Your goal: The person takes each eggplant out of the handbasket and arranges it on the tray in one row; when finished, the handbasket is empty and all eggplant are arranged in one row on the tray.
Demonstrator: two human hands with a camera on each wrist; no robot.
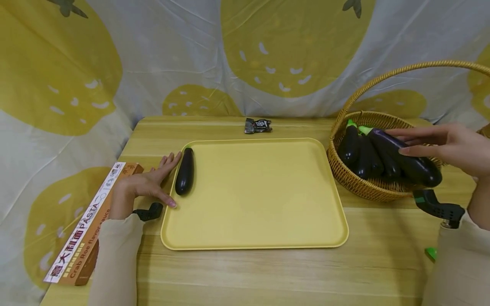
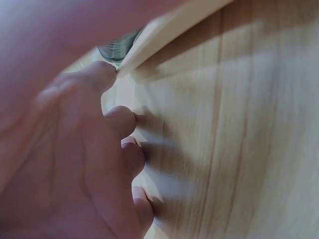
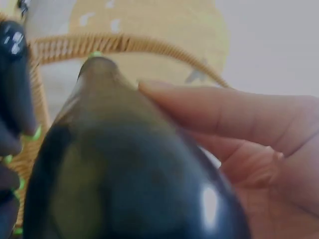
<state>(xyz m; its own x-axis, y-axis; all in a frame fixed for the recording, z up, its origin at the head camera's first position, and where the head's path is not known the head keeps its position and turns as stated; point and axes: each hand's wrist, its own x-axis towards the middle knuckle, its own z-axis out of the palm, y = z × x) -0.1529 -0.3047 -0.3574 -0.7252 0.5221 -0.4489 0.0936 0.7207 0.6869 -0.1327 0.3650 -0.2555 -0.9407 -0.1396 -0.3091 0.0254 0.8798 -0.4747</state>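
Left hand (image 1: 147,184) is splayed — fingers fanned, thumb stuck out wide, wrist bent inward. Right hand (image 1: 448,148) has a pinch grip going — thumb opposite the fingers, forearm (image 1: 457,263) below it.

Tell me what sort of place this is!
Probably a tabletop staged indoors: a patterned cloth hangs behind it like a backdrop, and one eggplant lies on a yellow tray.

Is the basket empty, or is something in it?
Not empty: the head view shows several dark eggplants lying inside the basket.
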